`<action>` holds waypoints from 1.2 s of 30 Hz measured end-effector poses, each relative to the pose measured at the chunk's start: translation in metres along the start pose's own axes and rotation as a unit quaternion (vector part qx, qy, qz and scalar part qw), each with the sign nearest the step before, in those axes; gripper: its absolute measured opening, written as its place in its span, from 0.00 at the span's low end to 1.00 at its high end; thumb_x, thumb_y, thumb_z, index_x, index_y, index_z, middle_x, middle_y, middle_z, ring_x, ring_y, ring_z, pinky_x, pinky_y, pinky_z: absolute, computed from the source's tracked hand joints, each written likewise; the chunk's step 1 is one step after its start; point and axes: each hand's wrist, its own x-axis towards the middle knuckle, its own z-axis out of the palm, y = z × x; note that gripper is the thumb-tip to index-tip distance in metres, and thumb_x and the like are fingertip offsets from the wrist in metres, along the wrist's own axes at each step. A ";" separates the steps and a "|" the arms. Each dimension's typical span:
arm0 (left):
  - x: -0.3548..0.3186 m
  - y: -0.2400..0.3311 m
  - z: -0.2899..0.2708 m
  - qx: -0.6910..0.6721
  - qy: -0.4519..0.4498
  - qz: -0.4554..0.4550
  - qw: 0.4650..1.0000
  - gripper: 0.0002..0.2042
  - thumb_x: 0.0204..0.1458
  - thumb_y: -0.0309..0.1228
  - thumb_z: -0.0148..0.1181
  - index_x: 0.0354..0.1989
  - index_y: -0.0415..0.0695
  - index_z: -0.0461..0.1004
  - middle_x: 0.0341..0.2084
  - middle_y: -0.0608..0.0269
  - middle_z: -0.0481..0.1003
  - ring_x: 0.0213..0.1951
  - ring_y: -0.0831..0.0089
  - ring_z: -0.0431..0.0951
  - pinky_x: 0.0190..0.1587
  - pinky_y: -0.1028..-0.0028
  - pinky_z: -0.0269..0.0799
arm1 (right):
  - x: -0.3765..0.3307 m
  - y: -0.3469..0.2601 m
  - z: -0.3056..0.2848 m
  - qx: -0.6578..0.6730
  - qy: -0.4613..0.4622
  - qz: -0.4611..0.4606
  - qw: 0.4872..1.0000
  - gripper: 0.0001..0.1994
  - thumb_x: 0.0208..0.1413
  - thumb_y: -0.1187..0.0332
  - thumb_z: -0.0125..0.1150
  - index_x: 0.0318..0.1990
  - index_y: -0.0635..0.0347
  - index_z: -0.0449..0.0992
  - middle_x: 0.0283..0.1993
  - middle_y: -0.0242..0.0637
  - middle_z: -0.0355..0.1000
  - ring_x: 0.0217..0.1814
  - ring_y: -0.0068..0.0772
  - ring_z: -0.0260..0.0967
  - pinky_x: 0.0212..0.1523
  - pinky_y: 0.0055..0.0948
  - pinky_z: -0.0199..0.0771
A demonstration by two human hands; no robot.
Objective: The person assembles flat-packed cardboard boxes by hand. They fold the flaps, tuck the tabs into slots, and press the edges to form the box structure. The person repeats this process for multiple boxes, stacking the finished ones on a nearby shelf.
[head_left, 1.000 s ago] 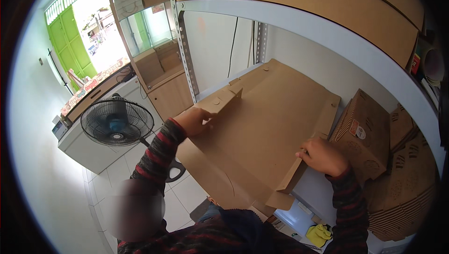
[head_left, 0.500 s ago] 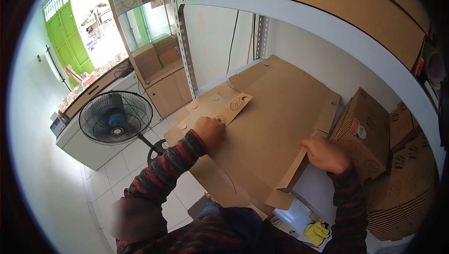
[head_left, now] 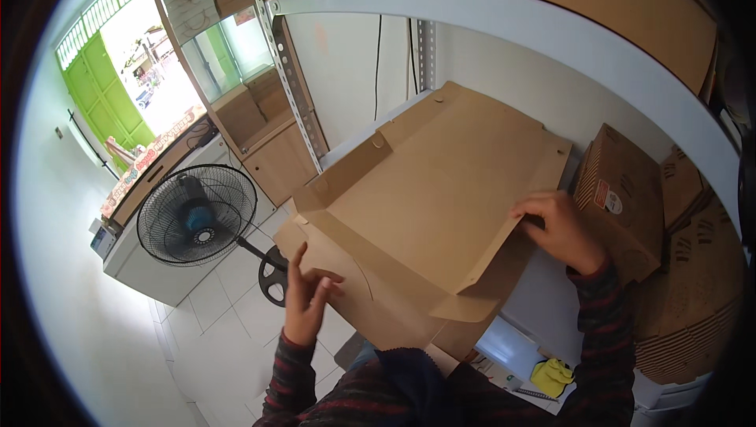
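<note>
Large flat cardboard box blank (head_left: 441, 207), die-cut, lies tilted across the white surface (head_left: 543, 301) under the white shelf (head_left: 488, 18), near edge hanging off toward the person, probably so the side panels can be bent up without the surface blocking them. Left flap (head_left: 354, 167) stands half raised along the far-left edge, right flap (head_left: 504, 246) is lifted on the right side, near flap (head_left: 370, 293) droops down over the surface edge. Right hand (head_left: 561, 226) sits on the right flap's top edge, fingers curled over it, thumb underneath as far as I can tell, so grasping the flap, moderately closed, holding it upright against the base panel. Left hand (head_left: 305, 301) is at the near-left corner, fingers spread and loose, index finger pointing up, palm side just touching or just beside the near flap; nothing gripped, hand released and about half open. Stack of folded brown boxes (head_left: 630, 191) stands just right of the right hand, more stacked cardboard (head_left: 693, 285) further right. Black pedestal fan (head_left: 197, 214) on the tiled floor at left, near a white counter (head_left: 134, 262); green door (head_left: 102, 88) far left. Yellow cloth (head_left: 551, 376) low, near right.
</note>
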 end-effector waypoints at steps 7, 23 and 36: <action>-0.008 0.005 0.032 -0.119 -0.068 0.071 0.988 0.44 0.60 0.53 0.49 0.73 0.48 0.28 0.59 0.41 0.64 0.51 0.58 0.75 0.48 0.66 0.71 | 0.002 -0.032 0.013 -0.001 0.009 -0.047 0.999 0.08 0.44 0.77 0.63 0.34 0.63 0.76 0.36 0.42 0.76 0.38 0.47 0.75 0.40 0.37 0.74; -0.021 -0.018 -0.003 -0.211 0.117 -0.181 0.953 0.32 0.46 0.19 0.50 0.64 0.43 0.58 0.48 0.54 0.70 0.47 0.61 0.75 0.47 0.65 0.75 | -0.005 -0.057 0.030 -0.250 -0.052 0.154 0.955 0.23 0.57 0.70 0.57 0.59 0.69 0.64 0.35 0.55 0.74 0.34 0.55 0.75 0.35 0.44 0.76; -0.024 -0.019 -0.007 -0.199 0.076 -0.139 0.967 0.37 0.44 0.16 0.48 0.69 0.44 0.52 0.54 0.55 0.66 0.53 0.62 0.71 0.52 0.66 0.72 | -0.002 0.020 0.035 -0.270 0.072 0.186 0.942 0.11 0.46 0.72 0.65 0.36 0.69 0.73 0.30 0.53 0.75 0.34 0.54 0.76 0.32 0.44 0.76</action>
